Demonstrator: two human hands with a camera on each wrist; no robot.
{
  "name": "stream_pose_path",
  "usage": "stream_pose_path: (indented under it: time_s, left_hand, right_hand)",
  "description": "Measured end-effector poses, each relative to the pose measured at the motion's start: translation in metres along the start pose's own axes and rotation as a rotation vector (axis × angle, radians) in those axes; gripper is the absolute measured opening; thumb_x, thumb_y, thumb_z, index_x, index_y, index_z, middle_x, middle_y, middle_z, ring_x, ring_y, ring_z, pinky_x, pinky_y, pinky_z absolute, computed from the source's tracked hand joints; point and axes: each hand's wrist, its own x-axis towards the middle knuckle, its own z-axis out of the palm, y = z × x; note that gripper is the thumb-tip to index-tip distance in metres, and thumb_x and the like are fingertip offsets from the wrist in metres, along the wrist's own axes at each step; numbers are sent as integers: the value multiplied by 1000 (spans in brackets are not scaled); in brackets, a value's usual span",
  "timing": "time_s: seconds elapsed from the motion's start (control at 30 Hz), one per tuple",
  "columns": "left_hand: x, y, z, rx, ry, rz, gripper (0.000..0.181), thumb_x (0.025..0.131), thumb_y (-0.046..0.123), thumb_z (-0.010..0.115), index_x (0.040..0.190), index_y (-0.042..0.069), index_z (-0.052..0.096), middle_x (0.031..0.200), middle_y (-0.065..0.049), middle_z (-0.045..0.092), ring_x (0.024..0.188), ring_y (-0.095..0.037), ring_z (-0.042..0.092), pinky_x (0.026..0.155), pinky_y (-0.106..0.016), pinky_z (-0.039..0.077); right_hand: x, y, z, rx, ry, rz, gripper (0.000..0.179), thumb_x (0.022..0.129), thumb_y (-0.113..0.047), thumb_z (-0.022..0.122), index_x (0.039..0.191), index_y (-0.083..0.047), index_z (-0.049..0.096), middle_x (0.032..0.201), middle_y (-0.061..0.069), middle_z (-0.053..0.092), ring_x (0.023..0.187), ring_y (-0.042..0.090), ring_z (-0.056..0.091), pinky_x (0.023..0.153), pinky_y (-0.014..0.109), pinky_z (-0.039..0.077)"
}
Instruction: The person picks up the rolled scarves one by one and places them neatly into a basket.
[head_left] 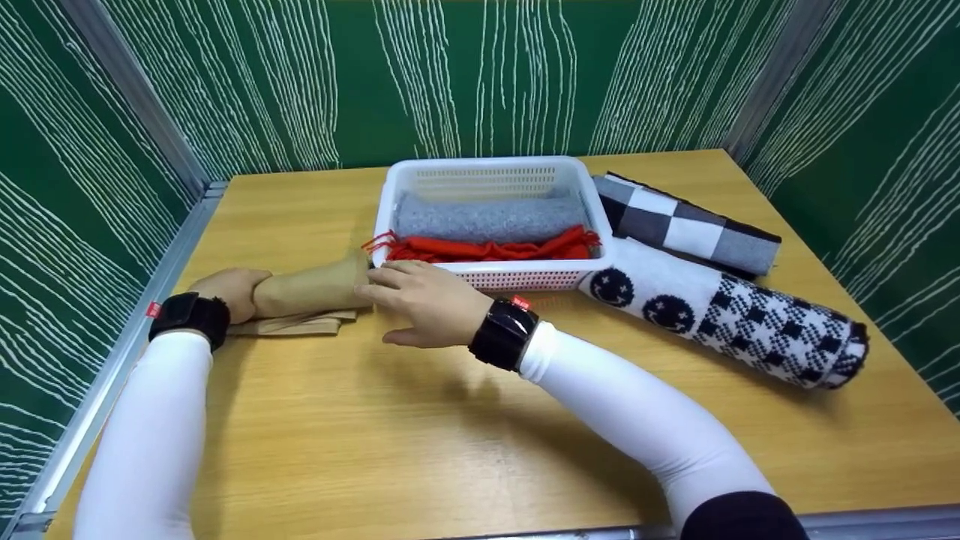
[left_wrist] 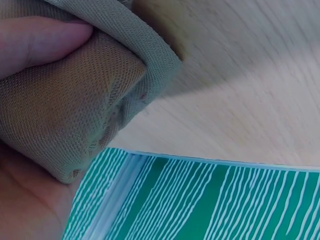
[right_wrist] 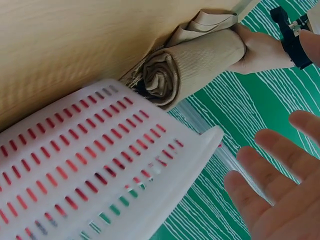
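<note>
Head view: your left hand grips the crosswise tan fabric roll; right hand, unclenched, near its right end.

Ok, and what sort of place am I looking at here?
Probably a purpose-built work booth rather than a home: a wood-topped table closed in on three visible sides by green panels streaked with white lines, with metal posts at the back corners.

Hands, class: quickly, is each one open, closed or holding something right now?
Left hand: closed, holding one end of the tan cloth.
Right hand: open, holding nothing.
</note>
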Motion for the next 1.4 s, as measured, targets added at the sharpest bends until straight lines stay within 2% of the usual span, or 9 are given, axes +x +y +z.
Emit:
stream_pose_path:
  time_s: [0.27,0.6,0.97,1.17,1.3,1.4]
  left_hand:
    - [-10,11,-3,-8,-18,-8,30,92,2,61,120,7,71,117,-25,75,112,-52,70,100,-69,54]
    - [-13,10,0,14,3,25,20,90,0,64,105,11,71,103,-17,75,98,-43,72,91,-64,57]
    - [-17,13,5,26,19,22,24,89,-3,62,104,11,72,107,-18,77,105,-44,73,95,-65,57]
    - [-23,18,7,22,16,23,18,91,2,66,106,11,73,108,-17,78,106,-45,73,95,-66,57]
    - [-25,22,7,25,8,16,21,93,4,67,111,12,74,114,-18,78,111,-47,73,97,-67,56]
    - [-25,23,8,26,15,17,19,92,4,66,107,13,73,112,-16,78,110,-46,73,96,-67,56]
  right_hand:
    - [10,-7,3,-17,4,0,71,97,-46,80,155,-12,56,154,16,61,144,35,57,126,47,44]
    - [22,-13,8,20,-12,5,73,98,-45,79,157,-11,54,156,16,60,147,34,55,128,45,42]
    - [39,-22,23,38,-4,24,67,103,-41,74,159,-11,51,157,15,59,146,32,57,125,45,46]
    - [47,-25,37,59,-21,35,68,106,-40,70,162,-10,47,159,15,57,149,32,55,128,41,41]
    - [51,-25,44,75,-39,46,70,106,-40,70,163,-9,45,160,16,56,150,32,53,130,41,39]
    - [55,-22,48,80,-62,65,72,105,-43,70,163,-9,45,160,17,56,150,33,52,130,42,39]
